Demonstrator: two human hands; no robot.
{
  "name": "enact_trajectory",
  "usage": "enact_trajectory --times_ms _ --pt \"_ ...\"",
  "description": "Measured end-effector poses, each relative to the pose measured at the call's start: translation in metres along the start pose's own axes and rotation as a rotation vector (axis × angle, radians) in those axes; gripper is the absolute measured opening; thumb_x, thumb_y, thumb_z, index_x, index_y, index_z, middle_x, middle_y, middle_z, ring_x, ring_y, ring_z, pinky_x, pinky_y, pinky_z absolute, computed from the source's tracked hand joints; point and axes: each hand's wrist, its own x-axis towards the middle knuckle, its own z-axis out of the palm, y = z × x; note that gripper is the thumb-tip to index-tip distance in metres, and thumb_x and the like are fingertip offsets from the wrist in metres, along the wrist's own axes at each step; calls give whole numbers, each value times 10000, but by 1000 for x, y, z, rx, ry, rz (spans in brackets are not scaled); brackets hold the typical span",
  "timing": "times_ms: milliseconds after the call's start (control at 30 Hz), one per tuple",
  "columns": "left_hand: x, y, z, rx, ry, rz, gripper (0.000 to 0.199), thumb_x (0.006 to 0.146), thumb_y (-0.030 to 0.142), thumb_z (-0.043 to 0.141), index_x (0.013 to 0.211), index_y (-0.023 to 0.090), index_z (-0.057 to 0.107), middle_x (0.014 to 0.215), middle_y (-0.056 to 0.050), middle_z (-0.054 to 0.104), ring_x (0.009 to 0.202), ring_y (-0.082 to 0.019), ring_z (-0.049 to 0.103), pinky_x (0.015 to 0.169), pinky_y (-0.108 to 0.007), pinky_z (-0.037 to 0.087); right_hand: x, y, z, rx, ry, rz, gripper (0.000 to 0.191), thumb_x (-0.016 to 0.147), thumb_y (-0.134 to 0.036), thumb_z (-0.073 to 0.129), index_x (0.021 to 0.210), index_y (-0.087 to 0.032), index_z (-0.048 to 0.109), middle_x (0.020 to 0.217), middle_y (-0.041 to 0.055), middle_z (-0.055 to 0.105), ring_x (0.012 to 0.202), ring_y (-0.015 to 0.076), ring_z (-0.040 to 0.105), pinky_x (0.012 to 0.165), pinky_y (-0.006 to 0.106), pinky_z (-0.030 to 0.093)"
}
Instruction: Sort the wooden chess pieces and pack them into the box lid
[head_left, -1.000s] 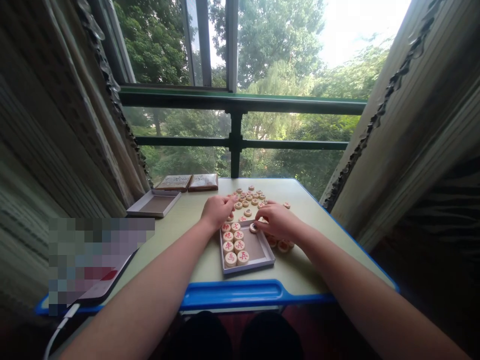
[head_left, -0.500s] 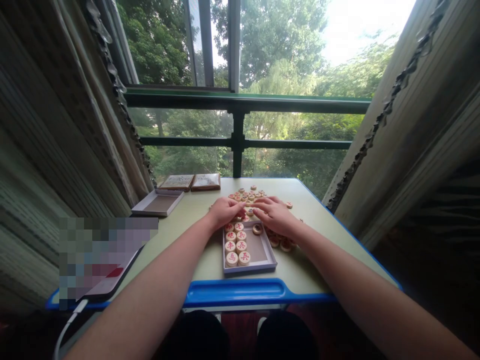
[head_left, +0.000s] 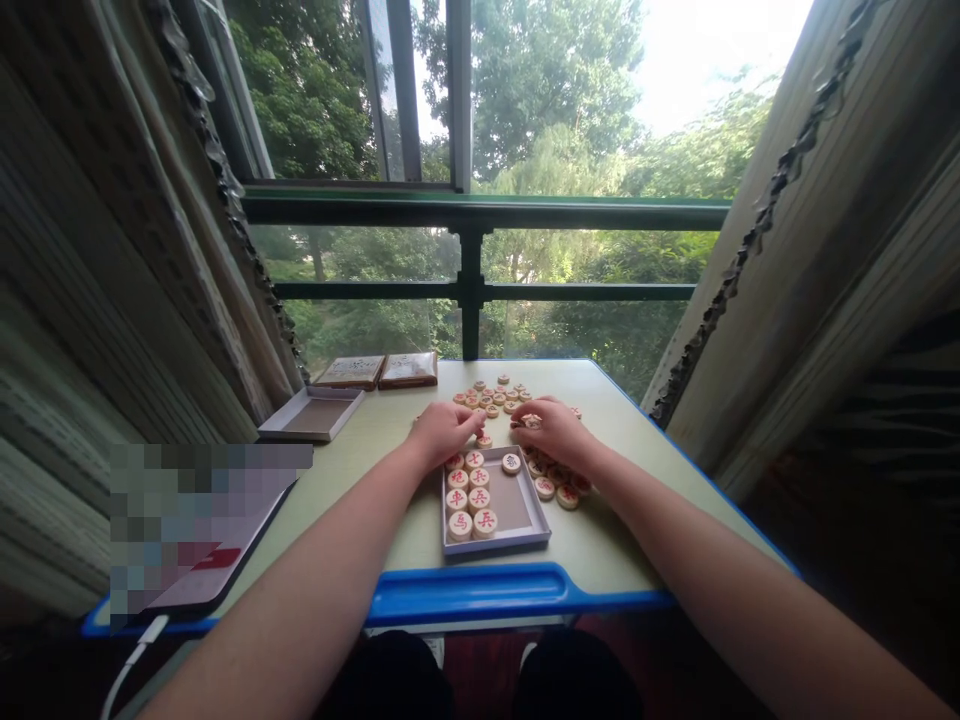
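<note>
A shallow cardboard box tray (head_left: pixel 496 547) holds round Chinese chess pieces with red characters, in two columns on its left side. One dark-lettered piece (head_left: pixel 511 464) lies in its upper right corner. My left hand (head_left: pixel 442 433) is closed just beyond the tray's far left corner, its fingertips pinched on a chess piece that is mostly hidden. Close to those fingertips a red-lettered piece (head_left: pixel 484 442) rests on the table. Beyond the tray's far right corner, my right hand (head_left: pixel 559 428) curls over loose pieces, its fingertips closed on a chess piece seen edge-on.
Loose chess pieces (head_left: pixel 499 395) are scattered beyond my hands, and more (head_left: pixel 568 497) lie right of the tray. A second box half (head_left: pixel 330 433) and two flat boxes (head_left: pixel 409 370) sit at the back left. A cabled device (head_left: pixel 225 570) lies left on the blue-edged table (head_left: pixel 637 560).
My hands have moved apart, the right one shifting right and the left drawing back slightly. More loose pieces show between them. The view has tilted slightly.
</note>
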Motion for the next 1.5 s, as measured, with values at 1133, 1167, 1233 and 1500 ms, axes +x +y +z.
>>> enact_trajectory --times_ms 1133,1167,1233,1500 --pt "1 -9 0 137 -39 73 378 771 467 469 834 189 716 845 -47 697 776 -180 597 725 -272 440 -32 -24 -17 1 -331 -500 126 666 -250 683 780 -211 721 853 40 630 879 195 479 827 327 386" --pt "1 -10 0 115 -45 60 389 766 475 470 833 182 717 843 -48 697 773 -180 597 714 -270 438 -32 -24 -18 -7 -324 -494 126 664 -250 685 780 -214 720 861 42 627 880 197 480 830 334 385" --pt "2 -10 0 77 -52 42 408 759 489 470 816 171 719 817 -47 695 756 -180 593 685 -269 434 -31 -23 -18 -20 -312 -485 129 663 -252 685 784 -219 718 877 43 620 876 199 487 843 352 381" --pt "1 -11 3 -82 -40 -10 433 757 509 480 804 149 718 814 -58 702 787 -200 613 727 -296 444 -29 -22 -21 -25 -312 -433 126 689 -279 668 791 -223 715 871 49 597 872 199 509 855 368 388"
